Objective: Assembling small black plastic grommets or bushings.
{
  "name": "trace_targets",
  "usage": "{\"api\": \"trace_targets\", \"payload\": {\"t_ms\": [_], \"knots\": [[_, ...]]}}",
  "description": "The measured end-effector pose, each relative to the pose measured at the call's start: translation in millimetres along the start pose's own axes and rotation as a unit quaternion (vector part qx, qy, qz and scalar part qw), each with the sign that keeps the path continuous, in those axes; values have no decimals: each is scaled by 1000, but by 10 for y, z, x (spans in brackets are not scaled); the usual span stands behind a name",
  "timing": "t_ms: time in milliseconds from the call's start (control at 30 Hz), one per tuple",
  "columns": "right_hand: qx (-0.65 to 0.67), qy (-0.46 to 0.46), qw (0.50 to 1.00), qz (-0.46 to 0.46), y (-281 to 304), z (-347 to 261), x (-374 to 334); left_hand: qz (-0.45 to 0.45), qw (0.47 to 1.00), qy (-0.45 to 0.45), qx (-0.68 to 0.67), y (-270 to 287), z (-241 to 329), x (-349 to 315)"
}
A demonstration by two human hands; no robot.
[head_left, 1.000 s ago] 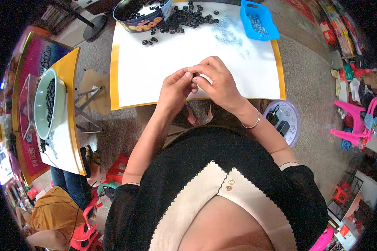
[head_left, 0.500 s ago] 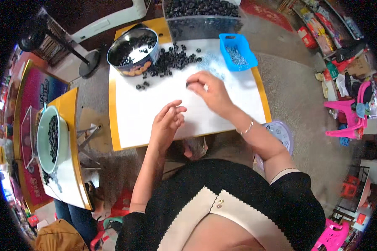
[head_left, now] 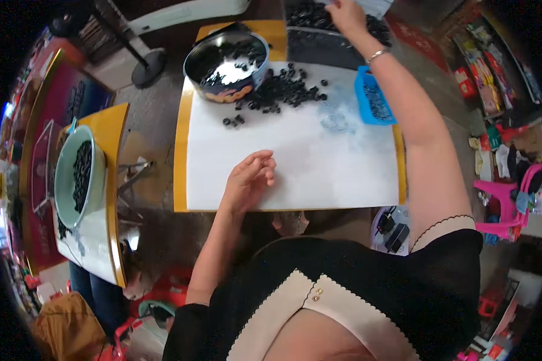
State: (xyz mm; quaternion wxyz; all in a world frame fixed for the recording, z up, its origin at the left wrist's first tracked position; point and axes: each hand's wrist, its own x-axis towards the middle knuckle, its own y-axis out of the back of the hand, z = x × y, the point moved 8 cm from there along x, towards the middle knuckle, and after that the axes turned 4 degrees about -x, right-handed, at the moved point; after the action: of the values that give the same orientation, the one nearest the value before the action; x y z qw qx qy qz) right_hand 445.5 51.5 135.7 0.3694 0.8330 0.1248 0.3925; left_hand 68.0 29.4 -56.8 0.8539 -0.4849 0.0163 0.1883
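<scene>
Above clear bin (head_left: pixel 322 50): right hand (head_left: pixel 348 21), grip can't tell | left hand (head_left: pixel 251 179): unclenched | cookie-printed tin (head_left: pixel 230 94)

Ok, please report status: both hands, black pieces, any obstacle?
Left hand half open, looks empty, over white tabletop. Right hand at see-through bin; grip unclear. Black pieces heaped beside round tin. Nothing visibly blocking.

One wide fisheye view from head height, downward over the table (head_left: pixel 325 174)
</scene>
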Motion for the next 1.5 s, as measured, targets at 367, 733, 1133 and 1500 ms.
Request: {"api": "trace_targets", "payload": {"t_ms": [367, 733, 1133, 1500], "knots": [[182, 240, 935, -186, -715, -1489, -2223, -21, 1000, 16, -2, -82, 7, 8], [168, 190, 952, -171, -804, -1449, -2506, -40, 999, 6, -21, -87, -15, -18], [436, -181, 847, -245, -47, -873, -3070, 62, 996, -54, 40, -72, 2, 19], [390, -179, 888, -163, 420, -391, -3400, 252, 807, -219, 487, 134, 945, 94]]}}
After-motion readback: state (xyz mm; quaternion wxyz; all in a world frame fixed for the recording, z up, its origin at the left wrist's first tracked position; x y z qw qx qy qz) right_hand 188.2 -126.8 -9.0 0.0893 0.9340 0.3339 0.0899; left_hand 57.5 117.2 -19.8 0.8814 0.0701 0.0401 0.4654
